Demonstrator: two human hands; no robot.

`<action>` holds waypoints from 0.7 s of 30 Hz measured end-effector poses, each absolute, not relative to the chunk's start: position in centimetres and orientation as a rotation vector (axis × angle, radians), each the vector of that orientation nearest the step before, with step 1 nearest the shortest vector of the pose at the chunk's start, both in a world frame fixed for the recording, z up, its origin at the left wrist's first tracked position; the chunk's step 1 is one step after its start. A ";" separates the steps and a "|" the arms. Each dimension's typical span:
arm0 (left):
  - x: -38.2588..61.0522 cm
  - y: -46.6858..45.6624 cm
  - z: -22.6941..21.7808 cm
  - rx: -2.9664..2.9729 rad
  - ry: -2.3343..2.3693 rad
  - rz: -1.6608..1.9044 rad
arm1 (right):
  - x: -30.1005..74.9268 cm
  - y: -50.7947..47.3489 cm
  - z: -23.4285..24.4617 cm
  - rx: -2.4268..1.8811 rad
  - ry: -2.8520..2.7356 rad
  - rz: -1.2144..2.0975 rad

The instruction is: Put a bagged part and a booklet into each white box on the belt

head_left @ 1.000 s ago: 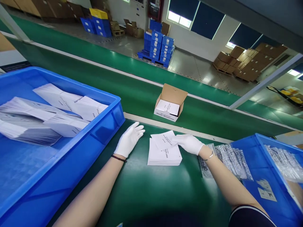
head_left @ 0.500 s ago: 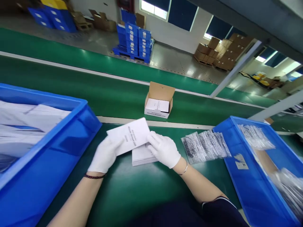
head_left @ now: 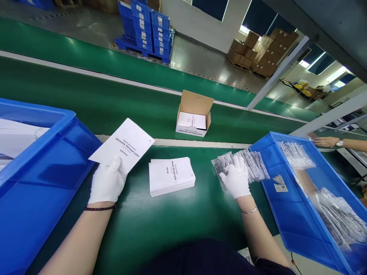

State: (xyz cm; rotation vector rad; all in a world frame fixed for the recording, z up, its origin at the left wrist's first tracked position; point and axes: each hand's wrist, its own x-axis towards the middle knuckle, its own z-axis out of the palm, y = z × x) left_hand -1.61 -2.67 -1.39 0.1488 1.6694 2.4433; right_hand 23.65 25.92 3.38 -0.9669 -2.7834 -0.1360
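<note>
In the head view my left hand (head_left: 107, 179), in a white glove, is closed on a white printed booklet (head_left: 123, 147), raised and tilted at the left. My gloved right hand (head_left: 237, 177) reaches onto a row of clear plastic bags (head_left: 254, 168) with dark contents. Its thumb and fingers are apart on the bags at the row's left end. Between my hands, a stack of matching booklets (head_left: 172, 175) lies on the green table (head_left: 160, 225). Behind the stack stands a small carton (head_left: 193, 124) with its lid up and a booklet inside.
A blue bin (head_left: 37, 183) with white papers stands at the left. Another blue bin (head_left: 275, 206) at the right holds more plastic bags (head_left: 335, 217). A grey post (head_left: 283, 72) rises behind it. Another person's hand (head_left: 325, 141) is at this bin's far side.
My left hand has carried the booklet leftward, away from the stack. My right hand has left the booklets and moved right onto the plastic bags. Another person's arm has come into view.
</note>
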 end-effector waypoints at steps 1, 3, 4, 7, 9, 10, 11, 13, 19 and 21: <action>-1.6 -2.5 -1.5 0.144 1.593 2.494 | 23.4 25.8 3.3 -0.945 -2.792 -0.016; -1.7 -2.5 -1.5 0.086 1.463 2.564 | 22.8 25.7 3.4 -1.011 -2.783 0.318; -1.7 -2.5 -1.4 0.051 1.439 2.567 | 22.4 25.8 3.5 -1.095 -2.732 0.502; -1.7 -2.8 -1.0 -0.015 1.454 2.505 | 21.0 26.4 4.0 -1.213 -2.347 1.074; -1.6 -2.9 -0.8 -0.021 1.457 2.481 | 19.9 26.8 4.3 -1.028 -1.993 1.529; -1.5 -2.9 -0.7 -0.019 1.456 2.471 | 19.4 26.8 4.4 -0.905 -1.813 1.748; -1.5 -2.9 -0.6 -0.021 1.460 2.463 | 19.0 26.8 4.5 -0.797 -1.655 1.936; -1.6 -2.9 -0.7 -0.007 1.459 2.437 | 18.3 26.7 4.4 -0.680 -1.445 2.178; -2.0 -3.0 -0.9 -0.107 1.442 2.355 | 17.6 26.9 1.4 -0.665 -1.180 2.361; -2.0 -3.0 -1.0 -0.183 1.435 2.323 | 17.5 27.3 0.1 -0.679 -1.069 2.373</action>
